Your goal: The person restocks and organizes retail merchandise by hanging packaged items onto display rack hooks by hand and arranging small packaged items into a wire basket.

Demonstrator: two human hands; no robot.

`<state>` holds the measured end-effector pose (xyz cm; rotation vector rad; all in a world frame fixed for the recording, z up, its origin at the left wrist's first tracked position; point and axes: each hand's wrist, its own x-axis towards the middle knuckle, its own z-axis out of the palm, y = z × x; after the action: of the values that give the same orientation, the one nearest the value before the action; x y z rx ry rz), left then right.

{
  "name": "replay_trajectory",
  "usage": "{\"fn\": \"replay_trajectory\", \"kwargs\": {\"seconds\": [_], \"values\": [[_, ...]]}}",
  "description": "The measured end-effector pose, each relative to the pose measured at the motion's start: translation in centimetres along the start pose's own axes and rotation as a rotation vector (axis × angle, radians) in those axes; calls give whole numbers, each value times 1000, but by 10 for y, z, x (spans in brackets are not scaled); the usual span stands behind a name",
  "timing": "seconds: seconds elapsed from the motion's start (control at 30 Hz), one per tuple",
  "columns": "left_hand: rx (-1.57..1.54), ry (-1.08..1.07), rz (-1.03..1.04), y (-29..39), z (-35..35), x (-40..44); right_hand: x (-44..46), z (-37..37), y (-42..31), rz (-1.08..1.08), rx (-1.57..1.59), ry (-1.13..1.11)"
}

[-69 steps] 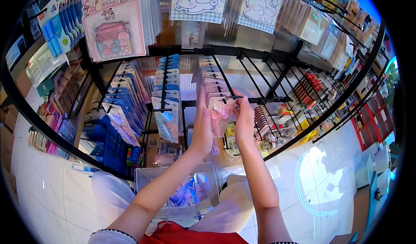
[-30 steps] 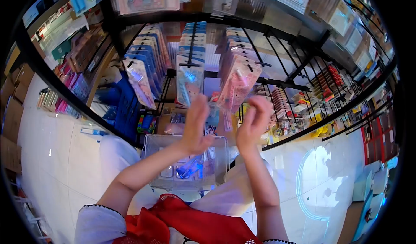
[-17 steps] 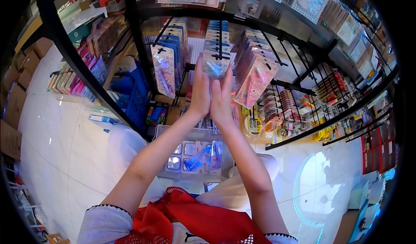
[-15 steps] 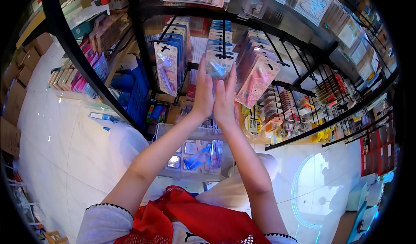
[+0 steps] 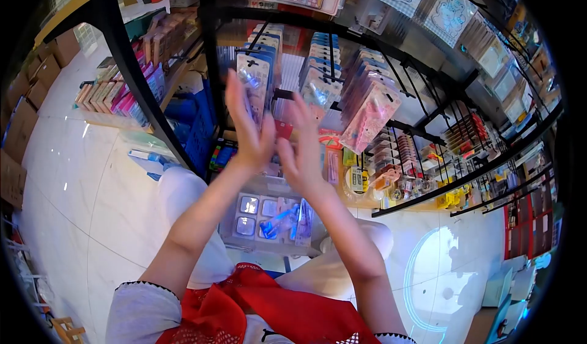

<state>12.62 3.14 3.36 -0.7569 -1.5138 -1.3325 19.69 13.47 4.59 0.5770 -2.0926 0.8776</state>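
Note:
My left hand point(image 5: 249, 133) is raised beside the left row of hanging blister packs point(image 5: 254, 78), fingers stretched upward and thumb apart. It overlaps the front pack's edge; whether it touches, I cannot tell. To its right, my right hand point(image 5: 302, 151) is open too, slightly blurred, fingers pointing up and palm turned inward. Nothing shows in either hand. Just above the right hand hangs the middle row of blister packs point(image 5: 321, 90), in white and blue. Further right, a row of pink blister packs point(image 5: 371, 115) hangs tilted on its hook.
Below my forearms stands a clear plastic bin point(image 5: 229, 237) holding packaged items. A blue basket point(image 5: 199, 121) sits behind the black rack post point(image 5: 131, 69). Stacked boxes point(image 5: 107, 96) line the left shelf. Small carded goods point(image 5: 391, 151) hang at right.
My hands have parted from around the middle row. The left hand has moved left to the left row, and the right hand has shifted slightly left and down. The view has turned slightly.

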Motion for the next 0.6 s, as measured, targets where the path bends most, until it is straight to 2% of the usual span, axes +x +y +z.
{"fn": "replay_trajectory", "kwargs": {"seconds": [0.07,0.13,0.17,0.2,0.37,0.43,0.5,0.57,0.6], "values": [[207,33,-100,-32,3,10,19,24,-8,76,19,-47],[47,-111,-302,-53,0,11,32,53,6,140,-16,-39],[-127,-132,-389,-84,8,-2,36,63,12,156,-16,-2],[-102,-181,-426,-86,6,-1,41,72,16,172,-17,36],[-228,-250,-408,-85,8,6,46,81,21,190,-71,104],[-219,-253,-305,-92,11,5,46,82,22,178,-82,104],[-291,-293,-331,-95,10,8,46,80,23,179,-80,89],[-446,-370,-482,-95,7,17,45,79,25,176,-72,85],[-430,-393,-478,-98,7,19,44,79,25,173,-67,87]]}}
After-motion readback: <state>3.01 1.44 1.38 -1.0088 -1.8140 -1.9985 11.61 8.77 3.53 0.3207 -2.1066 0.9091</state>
